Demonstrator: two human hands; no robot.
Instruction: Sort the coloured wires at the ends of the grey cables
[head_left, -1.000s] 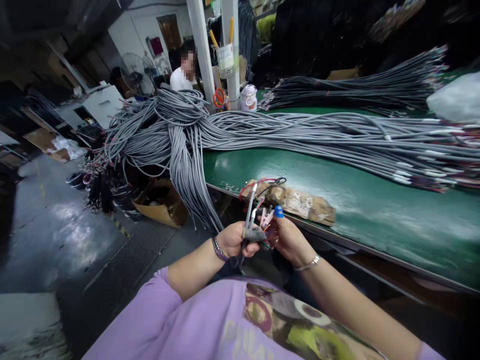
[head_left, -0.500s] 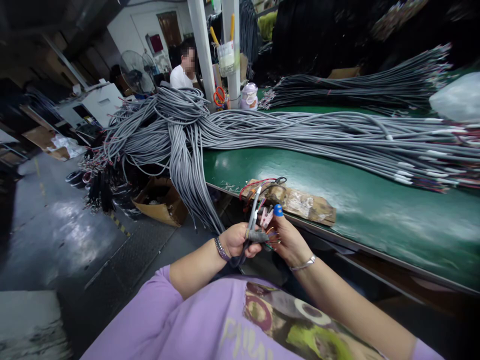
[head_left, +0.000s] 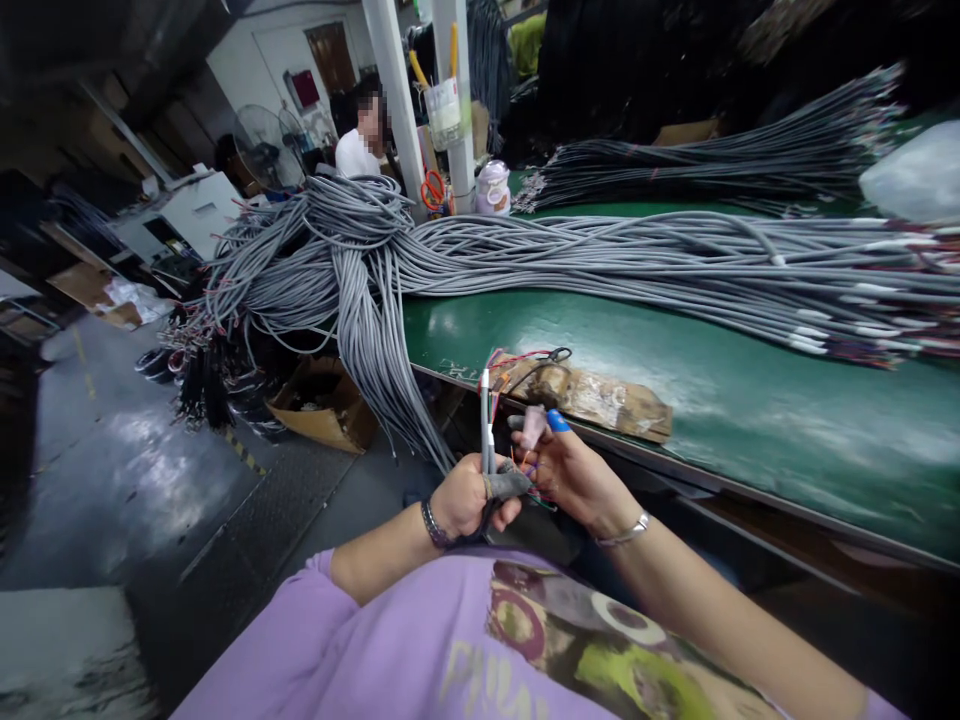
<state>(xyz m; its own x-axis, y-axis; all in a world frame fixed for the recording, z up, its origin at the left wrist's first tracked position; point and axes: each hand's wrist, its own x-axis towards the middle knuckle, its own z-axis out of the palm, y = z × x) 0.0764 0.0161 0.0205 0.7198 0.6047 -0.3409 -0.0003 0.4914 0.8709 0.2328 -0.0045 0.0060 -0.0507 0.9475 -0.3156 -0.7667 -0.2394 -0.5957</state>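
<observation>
My left hand [head_left: 461,497] is closed around grey sheathed cables [head_left: 486,425], which stand up from the fist with white bands near their ends. A dark grey cover [head_left: 508,485] sits on its thumb. Thin coloured wires [head_left: 534,492] fan out between both hands. My right hand [head_left: 589,482] is curled beside them, with a blue cover [head_left: 557,421] on the thumb. At its fingertips is a blurred pale pink piece [head_left: 533,428]; I cannot tell whether it is a finger cover or something held. What lies between those fingers is hidden.
A tape-wrapped wooden block [head_left: 600,402] lies at the near edge of the green table [head_left: 750,430]. Behind it stretches a bundle of grey cables [head_left: 600,255], draping off leftward. Darker cables [head_left: 720,165] lie farther back. A cardboard box [head_left: 326,405] stands below; a person [head_left: 356,152] is beyond the post.
The cables in my left hand now stand more upright and slightly left. My right hand has shifted a little right and lower, its fingers turned. The view has tilted slightly.
</observation>
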